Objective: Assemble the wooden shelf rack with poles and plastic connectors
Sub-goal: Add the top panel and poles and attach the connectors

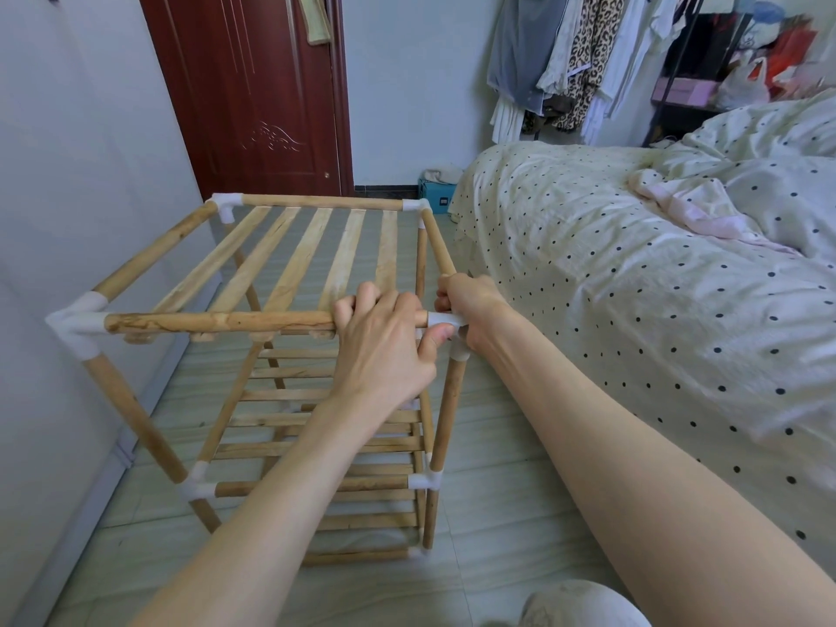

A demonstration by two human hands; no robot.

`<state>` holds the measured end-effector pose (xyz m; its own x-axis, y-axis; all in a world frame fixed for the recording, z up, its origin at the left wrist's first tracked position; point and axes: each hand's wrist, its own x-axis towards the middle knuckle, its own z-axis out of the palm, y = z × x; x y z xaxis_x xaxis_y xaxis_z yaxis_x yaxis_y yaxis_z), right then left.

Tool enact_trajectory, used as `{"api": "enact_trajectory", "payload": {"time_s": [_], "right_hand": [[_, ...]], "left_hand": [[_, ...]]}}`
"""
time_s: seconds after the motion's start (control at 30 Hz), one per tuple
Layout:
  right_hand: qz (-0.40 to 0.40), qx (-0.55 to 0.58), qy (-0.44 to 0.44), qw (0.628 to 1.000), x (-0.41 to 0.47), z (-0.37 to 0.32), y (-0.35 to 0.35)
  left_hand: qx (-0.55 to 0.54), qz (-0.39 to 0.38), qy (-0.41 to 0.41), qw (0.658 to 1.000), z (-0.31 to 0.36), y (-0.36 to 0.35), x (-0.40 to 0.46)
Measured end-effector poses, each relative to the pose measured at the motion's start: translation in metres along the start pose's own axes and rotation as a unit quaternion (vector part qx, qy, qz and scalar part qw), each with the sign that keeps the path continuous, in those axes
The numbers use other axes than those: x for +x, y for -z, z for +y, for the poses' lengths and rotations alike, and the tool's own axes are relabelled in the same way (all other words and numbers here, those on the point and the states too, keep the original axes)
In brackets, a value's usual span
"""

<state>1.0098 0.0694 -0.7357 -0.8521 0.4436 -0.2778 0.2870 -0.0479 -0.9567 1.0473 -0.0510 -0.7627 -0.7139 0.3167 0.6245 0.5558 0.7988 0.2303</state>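
The wooden shelf rack (pixel 289 264) stands on the tiled floor with a slatted top tier and lower slatted tiers beneath. White plastic connectors join its poles, such as the near left one (pixel 77 325). My left hand (pixel 384 346) grips the right end of the front top pole (pixel 217 322), fingers curled over it. My right hand (pixel 470 305) grips the near right corner connector (pixel 445 319), where the right side pole (pixel 439 242) and an upright pole (pixel 450 409) meet.
A bed with a dotted cover (pixel 633 287) lies close on the right. A white wall (pixel 68 174) runs along the left of the rack, a dark red door (pixel 253 92) stands behind it, and clothes (pixel 579 61) hang at the back.
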Motion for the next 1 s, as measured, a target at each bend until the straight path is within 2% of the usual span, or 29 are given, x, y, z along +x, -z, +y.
{"api": "enact_trajectory", "payload": {"time_s": [0.2,0.37,0.43,0.77,1.0], "right_hand": [[-0.025,0.006,-0.01,1.0,-0.008,0.0,-0.002],[-0.145,0.123,-0.065,0.98,-0.008,0.005,0.005],[-0.169,0.173,-0.073,0.967,-0.006,0.006,0.004],[-0.113,0.174,-0.037,0.978,-0.004,0.006,-0.005],[-0.095,0.205,-0.023,0.974,-0.01,0.011,-0.006]], "left_hand": [[-0.001,-0.001,0.003,1.0,-0.002,0.004,-0.002],[-0.031,0.029,0.003,0.999,-0.001,0.005,-0.009],[-0.045,0.044,0.001,0.998,-0.001,0.006,-0.012],[-0.068,-0.021,0.018,0.997,-0.009,0.011,-0.002],[-0.064,0.001,0.041,0.997,-0.004,0.013,-0.01]]}}
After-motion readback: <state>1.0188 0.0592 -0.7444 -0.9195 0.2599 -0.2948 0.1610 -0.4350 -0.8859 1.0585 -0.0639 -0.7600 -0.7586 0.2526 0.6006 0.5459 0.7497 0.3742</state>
